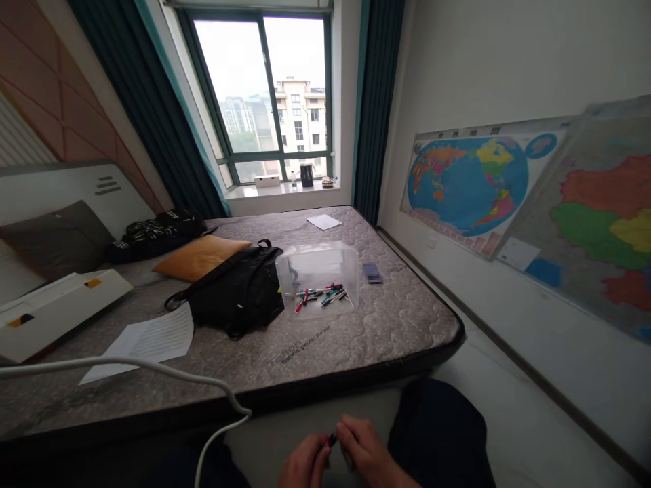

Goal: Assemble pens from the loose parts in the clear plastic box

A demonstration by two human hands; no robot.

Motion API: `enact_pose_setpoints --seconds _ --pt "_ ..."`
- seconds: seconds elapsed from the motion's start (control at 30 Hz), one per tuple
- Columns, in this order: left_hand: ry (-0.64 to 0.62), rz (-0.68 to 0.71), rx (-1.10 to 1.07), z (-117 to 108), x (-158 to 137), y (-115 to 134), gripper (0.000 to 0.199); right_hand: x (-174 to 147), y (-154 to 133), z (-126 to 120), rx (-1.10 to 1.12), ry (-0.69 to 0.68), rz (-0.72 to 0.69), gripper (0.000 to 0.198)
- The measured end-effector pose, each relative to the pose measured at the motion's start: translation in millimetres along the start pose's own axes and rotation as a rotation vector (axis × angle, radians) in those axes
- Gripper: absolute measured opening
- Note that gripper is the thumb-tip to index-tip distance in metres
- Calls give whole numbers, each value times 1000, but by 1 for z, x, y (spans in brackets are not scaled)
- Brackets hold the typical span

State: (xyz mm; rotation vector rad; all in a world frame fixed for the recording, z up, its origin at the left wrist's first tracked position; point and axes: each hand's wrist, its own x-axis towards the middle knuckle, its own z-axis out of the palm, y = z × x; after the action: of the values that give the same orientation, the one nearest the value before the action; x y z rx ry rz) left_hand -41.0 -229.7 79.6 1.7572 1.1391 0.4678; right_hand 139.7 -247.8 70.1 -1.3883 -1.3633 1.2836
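At the left, a white box (pixel 66 312) on the mattress (pixel 411 312); just right of it, a printed sheet (pixel 145 342), with a white cable (pixel 167 369) across the near side. Farther back, an orange cushion (pixel 201 256), then a black backpack (pixel 241 291). Nearest of all, off the mattress's near edge, the left hand (pixel 305 464), with thumb and fingers clamped on a small black-and-red pen-like item (pixel 332 440), mostly hidden. Beyond, on the mattress, just right of the backpack, a clear bin (pixel 320 261) with a loose scatter of pens (pixel 325 295) inside. Near again, the right hand (pixel 363 447), with fingers bent together at the item's right end; impossible to tell whether clamped on it. Right of the bin, a dark packet (pixel 372 272); on the right wall, a world map (pixel 468 183).
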Motion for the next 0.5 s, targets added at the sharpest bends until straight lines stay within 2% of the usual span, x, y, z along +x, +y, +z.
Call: enact_pose_setpoints --seconds 0.07,0.17,0.23,0.3,0.4,0.5 --pt "94 -62 -157 -3 -3 7 50 6 5 1 299 -35 118 60" --pt "250 -191 -519 -11 -4 14 57 17 24 -5 548 116 222 60" --pt "297 -192 -784 -19 -3 17 58 22 38 -11 579 235 259 58" --pt "331 -183 -955 -28 -2 19 54 24 47 -17 585 291 291 57" --pt "400 -219 -1114 -39 2 19 48 25 49 -26 541 297 284 55" --pt "451 -273 -1271 -49 9 18 45 38 43 -45 364 297 200 52"
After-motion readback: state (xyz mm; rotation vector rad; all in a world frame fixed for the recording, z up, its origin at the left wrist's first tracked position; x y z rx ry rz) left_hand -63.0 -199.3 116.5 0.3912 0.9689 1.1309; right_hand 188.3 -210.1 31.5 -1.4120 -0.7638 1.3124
